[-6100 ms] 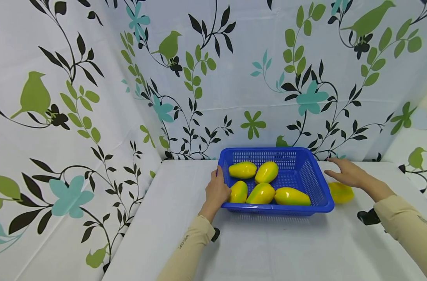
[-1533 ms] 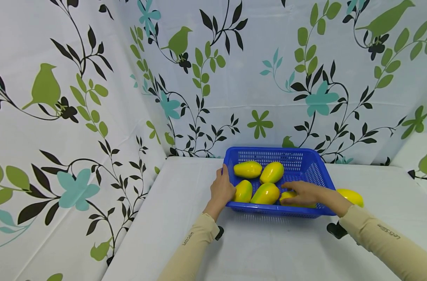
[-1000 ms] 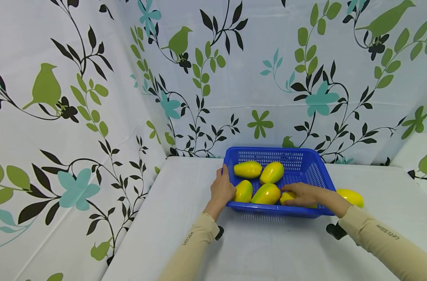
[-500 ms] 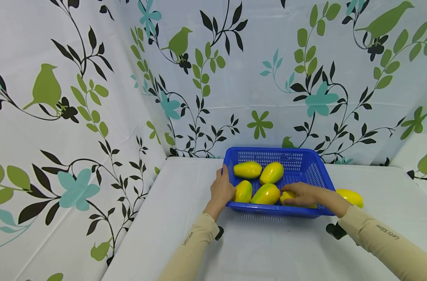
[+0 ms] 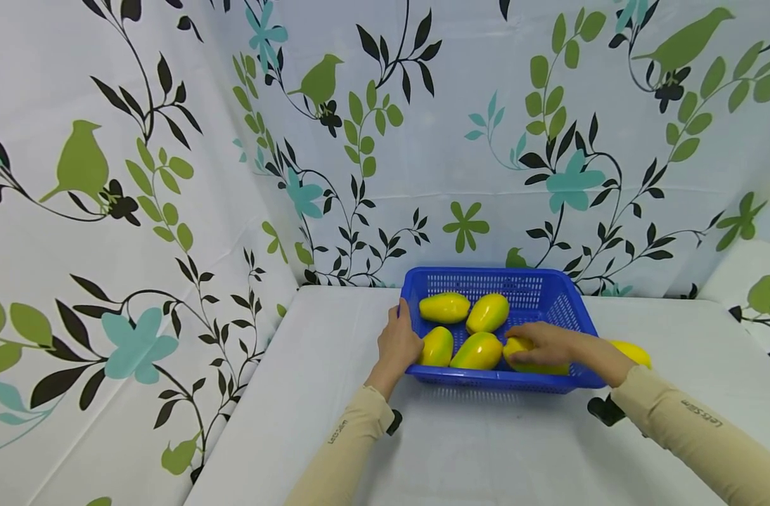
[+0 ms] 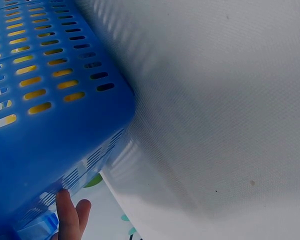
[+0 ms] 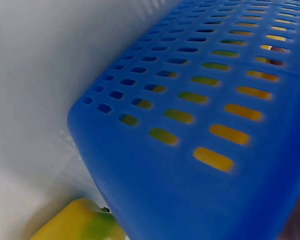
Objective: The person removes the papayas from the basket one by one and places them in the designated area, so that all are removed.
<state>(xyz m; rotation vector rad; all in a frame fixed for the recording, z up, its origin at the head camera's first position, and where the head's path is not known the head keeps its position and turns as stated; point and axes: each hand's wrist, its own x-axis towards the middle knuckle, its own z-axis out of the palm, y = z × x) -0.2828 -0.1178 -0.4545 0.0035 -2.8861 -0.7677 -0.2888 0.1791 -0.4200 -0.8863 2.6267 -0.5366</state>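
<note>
A blue slotted plastic basket (image 5: 486, 378) holds several yellow-green mangoes. My left hand (image 5: 398, 346) grips its left rim, and two fingertips (image 6: 67, 212) show against the outer wall in the left wrist view. Over the front right part of the basket, my right hand (image 5: 545, 343) holds a mango (image 5: 539, 366) from above, fingers on the far side and thumb on the near side. The palm hides much of its top. Left of it lies another mango (image 5: 477, 351). The right wrist view is mostly filled by the basket wall (image 7: 155, 185).
Outside the basket, one more mango (image 5: 631, 351) sits to its right on the white table (image 5: 473, 450), partly behind my right forearm. A patterned curtain (image 5: 473, 140) rises right behind the basket and along the left side.
About six seconds ago my right hand was beside the mango outside the basket; it is now at the front right mango inside. Over the last half second it has risen slightly, uncovering more of that mango.
</note>
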